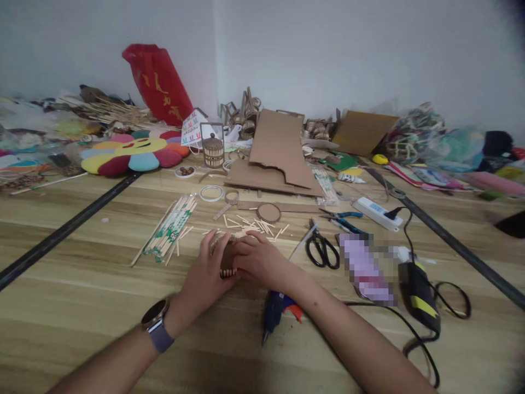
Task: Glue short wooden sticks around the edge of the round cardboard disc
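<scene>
Between my two hands is a small round cardboard basket point(228, 262) with short pale sticks standing along its edge; fingers hide much of it. My left hand point(210, 265) wraps its left side, a watch on that wrist. My right hand point(260, 260) curls over its right side, the fingertips partly hidden. Just beyond lie loose short wooden sticks point(264, 226) and a cardboard disc point(268, 212). Below my right forearm lies a blue glue gun point(274, 314), nozzle toward me. Black-handled scissors point(322, 250) rest to the right.
Left, bundled sticks point(174, 227) lie in plastic wrap. Cardboard sheets point(279, 145), a finished lidded basket point(214, 152) and a flower cushion point(139, 152) stand farther back. On the right are pliers point(346, 214), a power strip point(377, 213) and a black cable point(410, 334).
</scene>
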`<state>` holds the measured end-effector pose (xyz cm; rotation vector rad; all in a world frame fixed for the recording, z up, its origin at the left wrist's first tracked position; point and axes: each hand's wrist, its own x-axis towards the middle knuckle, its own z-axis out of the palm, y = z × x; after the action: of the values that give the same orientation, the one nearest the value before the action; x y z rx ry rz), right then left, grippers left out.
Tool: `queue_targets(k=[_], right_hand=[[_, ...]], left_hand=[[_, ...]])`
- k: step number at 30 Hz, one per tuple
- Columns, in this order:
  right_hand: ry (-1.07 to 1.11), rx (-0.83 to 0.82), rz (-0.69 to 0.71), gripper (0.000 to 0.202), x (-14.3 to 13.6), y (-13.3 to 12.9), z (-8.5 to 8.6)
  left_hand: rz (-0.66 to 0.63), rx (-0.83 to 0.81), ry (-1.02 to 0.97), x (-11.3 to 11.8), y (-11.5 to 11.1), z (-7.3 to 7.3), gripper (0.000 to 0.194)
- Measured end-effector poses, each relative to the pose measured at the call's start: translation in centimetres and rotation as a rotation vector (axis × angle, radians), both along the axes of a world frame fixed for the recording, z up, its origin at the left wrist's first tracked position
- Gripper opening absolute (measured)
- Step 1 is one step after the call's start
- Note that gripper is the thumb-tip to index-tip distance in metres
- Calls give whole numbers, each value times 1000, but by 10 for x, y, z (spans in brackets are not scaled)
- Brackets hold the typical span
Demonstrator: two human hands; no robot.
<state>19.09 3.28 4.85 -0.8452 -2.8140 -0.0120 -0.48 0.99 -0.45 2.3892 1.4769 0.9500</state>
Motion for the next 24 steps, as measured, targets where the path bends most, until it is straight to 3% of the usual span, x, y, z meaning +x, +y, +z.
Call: queue_targets(k=[8, 13, 15, 16, 19, 21, 24], right_hand=[[42, -89, -20, 4, 1, -1, 5], [245, -148, -76, 26, 18, -7, 39], [308, -180, -120, 13, 32, -11, 54], [297, -214, -159, 7, 40, -14, 61], [150, -356, -194, 15, 63, -26, 71], [25, -490, -200, 19, 76, -36, 69], [-102, -633, -329, 8, 90, -51, 55]], left_hand=[[-2, -3, -9, 1, 0, -2, 92], [26, -1, -7, 3, -1, -2, 93], [30, 0, 0, 3, -2, 0, 98], [31, 2, 4, 3, -2, 0, 99], [35, -6, 13, 2, -2, 3, 101], [32, -16, 13, 2, -2, 3, 102], [23, -28, 7, 1, -2, 3, 103]])
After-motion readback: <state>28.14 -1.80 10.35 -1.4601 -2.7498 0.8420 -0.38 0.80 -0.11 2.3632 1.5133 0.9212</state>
